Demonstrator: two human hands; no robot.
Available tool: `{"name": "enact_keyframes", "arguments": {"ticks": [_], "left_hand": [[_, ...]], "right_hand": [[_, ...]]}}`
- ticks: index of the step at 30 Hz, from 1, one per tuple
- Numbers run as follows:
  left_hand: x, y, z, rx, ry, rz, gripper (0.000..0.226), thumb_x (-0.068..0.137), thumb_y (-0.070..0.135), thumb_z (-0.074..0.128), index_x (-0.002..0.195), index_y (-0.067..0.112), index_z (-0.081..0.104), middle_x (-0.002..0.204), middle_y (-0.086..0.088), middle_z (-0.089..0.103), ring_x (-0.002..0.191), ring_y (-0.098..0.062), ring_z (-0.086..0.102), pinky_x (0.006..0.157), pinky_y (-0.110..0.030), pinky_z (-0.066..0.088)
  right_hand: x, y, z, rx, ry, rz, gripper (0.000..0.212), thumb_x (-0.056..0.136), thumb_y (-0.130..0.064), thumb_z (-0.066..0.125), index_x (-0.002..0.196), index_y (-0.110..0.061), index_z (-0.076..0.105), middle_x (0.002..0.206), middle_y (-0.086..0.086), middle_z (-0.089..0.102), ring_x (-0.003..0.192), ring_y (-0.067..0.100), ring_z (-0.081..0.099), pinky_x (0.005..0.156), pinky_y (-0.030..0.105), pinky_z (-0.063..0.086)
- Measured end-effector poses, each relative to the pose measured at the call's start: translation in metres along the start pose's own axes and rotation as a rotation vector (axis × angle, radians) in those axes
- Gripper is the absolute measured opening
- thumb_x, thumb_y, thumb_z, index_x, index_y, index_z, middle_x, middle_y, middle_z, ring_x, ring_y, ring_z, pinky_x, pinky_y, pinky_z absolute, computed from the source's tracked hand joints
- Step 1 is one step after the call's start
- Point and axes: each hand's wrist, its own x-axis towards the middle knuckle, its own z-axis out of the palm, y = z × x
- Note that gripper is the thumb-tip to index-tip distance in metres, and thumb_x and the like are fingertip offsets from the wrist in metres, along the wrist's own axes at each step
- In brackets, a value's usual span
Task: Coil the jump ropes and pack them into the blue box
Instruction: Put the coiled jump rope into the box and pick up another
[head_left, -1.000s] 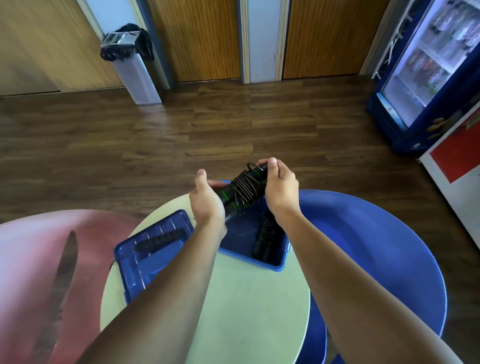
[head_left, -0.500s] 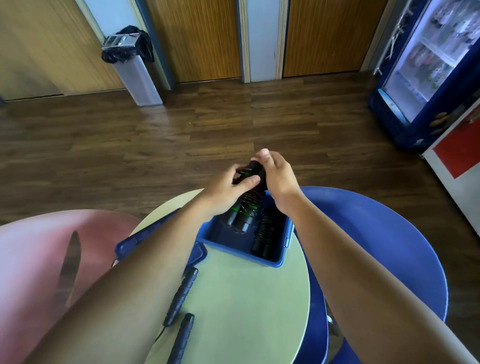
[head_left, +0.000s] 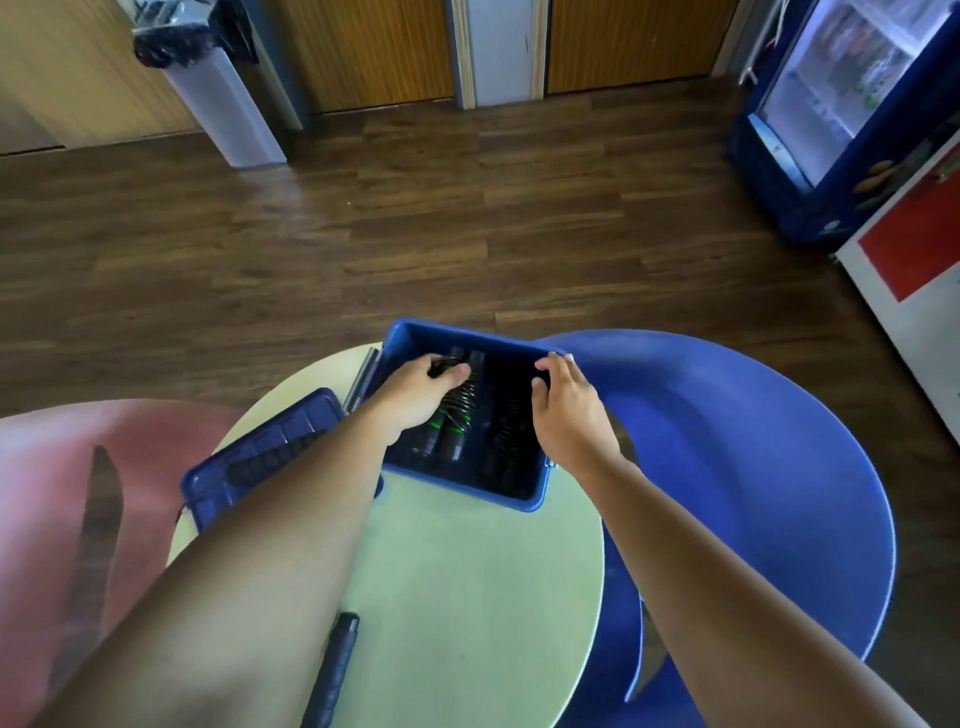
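Note:
The blue box (head_left: 511, 500) stands open on the far side of a round pale green table (head_left: 467, 582). A coiled black jump rope with green-ringed handles (head_left: 453, 415) lies inside it on the left, and my left hand (head_left: 421, 389) rests on that rope's far end with fingers curled over it. A second coiled black rope (head_left: 501, 441) lies in the right half of the box. My right hand (head_left: 566, 405) hovers over the box's right wall, fingers apart, holding nothing. Another black jump rope handle (head_left: 335, 670) lies on the table near me, partly hidden by my left forearm.
The box's blue lid (head_left: 244, 462) lies on the table to the left of the box. A blue chair (head_left: 753, 467) stands at the right and a pink chair (head_left: 57, 493) at the left. Beyond are wooden floor, a bin (head_left: 218, 88) and a drinks fridge (head_left: 841, 104).
Both hands lowered the coiled rope from above the box down into its left half. My right hand let go and moved to the box's right side.

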Motion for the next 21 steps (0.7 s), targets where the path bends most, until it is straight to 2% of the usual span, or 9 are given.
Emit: {"name": "enact_keyframes", "arguments": {"ticks": [1,3,6,9,13,18,21], "left_hand": [[0.003,-0.005,0.004,0.0,-0.007,-0.01,0.046,0.093,0.056,0.062,0.126,0.025,0.063,0.116,0.004,0.067,0.109,-0.018,0.061,0.085,-0.029,0.043],[0.006,-0.011,0.013,-0.004,-0.021,-0.032,0.041,0.094,0.051,0.063,0.122,0.021,0.064,0.11,0.004,0.067,0.105,-0.018,0.061,0.084,-0.03,0.043],[0.017,-0.022,0.025,-0.005,0.01,-0.078,0.044,0.092,0.053,0.064,0.121,0.02,0.062,0.11,0.0,0.068,0.103,-0.021,0.062,0.093,-0.037,0.049],[0.027,-0.03,0.035,0.013,0.044,-0.118,0.051,0.088,0.057,0.065,0.124,0.021,0.054,0.115,-0.004,0.066,0.102,-0.024,0.063,0.096,-0.044,0.051],[0.033,-0.03,0.049,0.117,0.057,-0.142,0.056,0.095,0.05,0.061,0.136,0.016,0.043,0.122,-0.007,0.06,0.113,-0.03,0.059,0.09,-0.038,0.046],[0.038,-0.024,0.065,0.173,0.124,-0.195,0.053,0.101,0.046,0.052,0.137,0.01,0.038,0.134,-0.017,0.057,0.122,-0.037,0.055,0.091,-0.038,0.041],[0.036,-0.02,0.077,0.169,0.165,-0.197,0.048,0.104,0.038,0.045,0.138,0.005,0.035,0.146,-0.023,0.042,0.131,-0.041,0.046,0.099,-0.04,0.037]], "right_hand": [[-0.002,0.005,0.003,-0.015,-0.013,-0.002,0.041,0.108,-0.021,0.034,0.145,-0.008,0.043,0.16,0.008,0.033,0.148,0.022,0.03,0.106,0.03,0.033],[-0.004,0.012,0.007,-0.047,-0.01,-0.045,0.044,0.108,-0.02,0.032,0.15,-0.006,0.037,0.165,0.005,0.022,0.154,0.016,0.014,0.111,0.024,0.028],[-0.006,0.018,0.019,-0.02,0.033,-0.08,0.041,0.109,-0.02,0.029,0.145,-0.005,0.043,0.166,0.002,0.019,0.155,0.013,0.007,0.112,0.026,0.031],[-0.006,0.024,0.03,0.016,0.095,-0.102,0.037,0.108,-0.014,0.029,0.137,-0.005,0.05,0.165,0.002,0.022,0.154,0.011,0.006,0.111,0.026,0.034],[-0.004,0.03,0.033,0.021,0.11,-0.108,0.041,0.102,-0.001,0.032,0.138,-0.008,0.05,0.166,0.0,0.021,0.154,0.009,0.005,0.107,0.028,0.039],[-0.004,0.027,0.031,0.005,0.122,-0.096,0.042,0.1,0.001,0.032,0.135,-0.01,0.052,0.166,-0.002,0.022,0.154,0.007,0.006,0.102,0.026,0.041],[-0.004,0.027,0.031,-0.003,0.12,-0.113,0.041,0.1,0.002,0.032,0.133,-0.008,0.053,0.165,0.0,0.024,0.154,0.009,0.007,0.104,0.026,0.039]]}}
